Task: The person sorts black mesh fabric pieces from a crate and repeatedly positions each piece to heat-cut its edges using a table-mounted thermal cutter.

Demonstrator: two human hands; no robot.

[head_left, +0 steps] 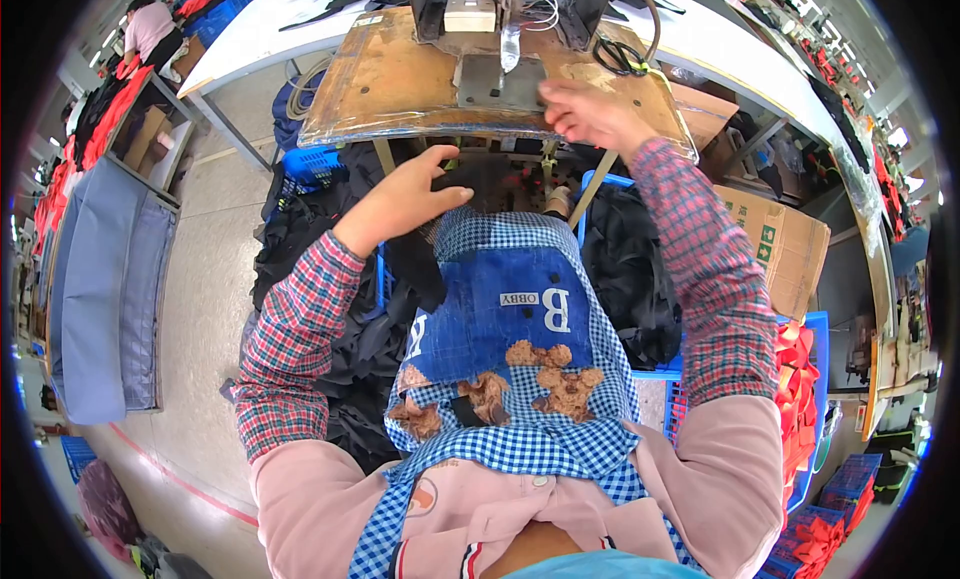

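My left hand [405,197] is in the air in front of the table's near edge, thumb and fingers apart, with nothing in it. Over the right part of the wooden tabletop [380,84] is my right hand [590,114], its fingers bent near the metal plate [480,84]; whether its fingertips hold anything cannot be made out. A machine's metal rod [509,39] comes down above that plate. Black fabric pieces [350,349] lie at my left, below the left hand. A blue checked apron [500,319] covers my lap.
Black fabric [625,279] fills a blue crate under the table at right. Red pieces [795,389] are in another crate beside a cardboard box [775,244]. A cable [620,57] lies on the tabletop's right. Another person [155,29] is at the far left.
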